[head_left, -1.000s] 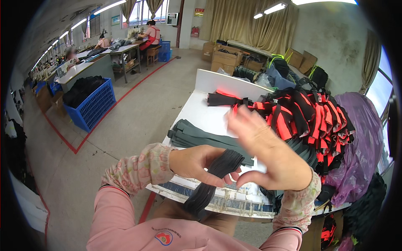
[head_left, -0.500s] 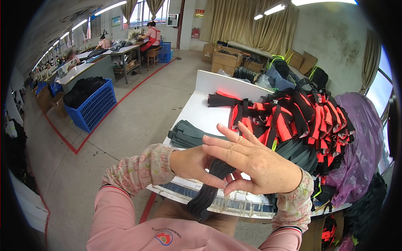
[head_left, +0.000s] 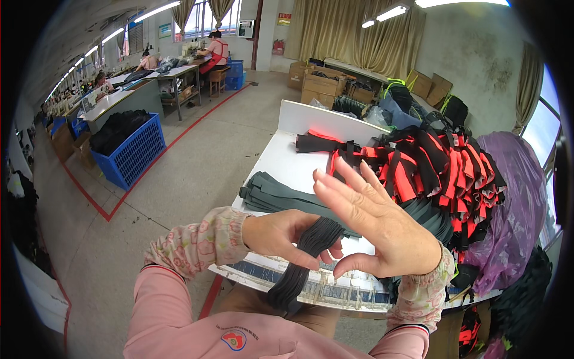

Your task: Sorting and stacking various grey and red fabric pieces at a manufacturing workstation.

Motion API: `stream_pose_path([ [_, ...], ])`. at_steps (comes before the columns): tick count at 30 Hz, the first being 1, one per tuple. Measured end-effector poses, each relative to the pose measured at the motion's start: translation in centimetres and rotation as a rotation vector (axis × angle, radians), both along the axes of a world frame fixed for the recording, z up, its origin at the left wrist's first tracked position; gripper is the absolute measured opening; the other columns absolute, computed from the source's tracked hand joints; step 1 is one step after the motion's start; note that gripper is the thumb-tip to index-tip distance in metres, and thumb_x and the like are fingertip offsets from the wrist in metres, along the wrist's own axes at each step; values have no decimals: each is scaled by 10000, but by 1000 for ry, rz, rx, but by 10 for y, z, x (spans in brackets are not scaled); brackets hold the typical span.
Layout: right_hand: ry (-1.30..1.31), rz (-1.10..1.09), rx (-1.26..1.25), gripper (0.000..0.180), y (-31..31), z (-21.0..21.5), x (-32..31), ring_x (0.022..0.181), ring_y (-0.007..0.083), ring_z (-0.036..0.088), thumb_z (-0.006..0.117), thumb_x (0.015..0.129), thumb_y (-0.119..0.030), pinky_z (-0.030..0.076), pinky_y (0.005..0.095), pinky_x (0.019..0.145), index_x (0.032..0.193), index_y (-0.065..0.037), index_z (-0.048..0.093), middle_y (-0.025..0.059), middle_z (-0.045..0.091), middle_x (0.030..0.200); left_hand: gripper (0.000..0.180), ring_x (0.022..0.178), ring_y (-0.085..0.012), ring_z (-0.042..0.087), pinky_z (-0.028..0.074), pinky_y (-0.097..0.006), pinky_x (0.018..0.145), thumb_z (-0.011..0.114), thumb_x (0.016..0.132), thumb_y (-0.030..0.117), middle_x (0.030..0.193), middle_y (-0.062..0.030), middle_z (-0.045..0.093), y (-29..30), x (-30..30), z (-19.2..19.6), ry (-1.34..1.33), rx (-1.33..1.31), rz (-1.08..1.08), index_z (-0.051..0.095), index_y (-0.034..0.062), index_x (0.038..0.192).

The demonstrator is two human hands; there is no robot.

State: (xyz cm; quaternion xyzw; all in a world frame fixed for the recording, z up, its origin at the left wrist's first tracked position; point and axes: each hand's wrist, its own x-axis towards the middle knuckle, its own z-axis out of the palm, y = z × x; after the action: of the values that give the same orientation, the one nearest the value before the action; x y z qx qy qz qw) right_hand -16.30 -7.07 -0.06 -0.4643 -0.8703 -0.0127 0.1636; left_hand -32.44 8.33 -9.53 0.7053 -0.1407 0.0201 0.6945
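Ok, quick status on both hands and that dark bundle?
Left hand pinching dark strap bundle. Right hand open, fingers spread, thumb by the bundle. Grey strip stack on white table behind; nothing blocking.

Floor (head_left: 197,173): grey concrete, red line markings
Walls: tan curtains (head_left: 353,36)
Light: ceiling tubes (head_left: 391,12)
Furniture: blue crate (head_left: 128,149), cardboard boxes (head_left: 320,87)

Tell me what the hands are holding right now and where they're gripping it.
The left hand pinches a bundle of dark straps near its upper end; the rest hangs down. The right hand is open, holding nothing.
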Motion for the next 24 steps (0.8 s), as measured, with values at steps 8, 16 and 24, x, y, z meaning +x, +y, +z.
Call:
stream_pose_path([
  [8, 48, 42, -29, 726, 11, -11, 7, 1455, 351, 289, 772, 785, -333, 170, 664, 1139, 1398, -88, 471, 116, 459, 1473, 501, 1122, -194, 606, 499, -351, 988, 775, 830, 60, 1181, -113, 633, 1, -3, 3, -3, 107, -36, 543, 26, 1274],
  [16, 384, 238, -58, 540, 42, -43, 19, 1295, 345, 482, 727, 842, -387, 300, 475, 1129, 1209, -41, 533, 122, 581, 1243, 446, 881, -80, 577, 492, -273, 790, 878, 722, 109, 911, 22, 603, 0, -2, -19, -54, 54, 86, 592, 79, 1063],
  [24, 1216, 275, -851, 748, 51, -188, -1, 1107, 136, 543, 724, 907, -202, 449, 322, 961, 1495, -69, 282, 59, 546, 1267, 335, 675, -135, 491, 446, -331, 680, 642, 737, -89, 748, 2, 457, 15, 1, -1, -188, -177, 325, 444, 101, 928],
])
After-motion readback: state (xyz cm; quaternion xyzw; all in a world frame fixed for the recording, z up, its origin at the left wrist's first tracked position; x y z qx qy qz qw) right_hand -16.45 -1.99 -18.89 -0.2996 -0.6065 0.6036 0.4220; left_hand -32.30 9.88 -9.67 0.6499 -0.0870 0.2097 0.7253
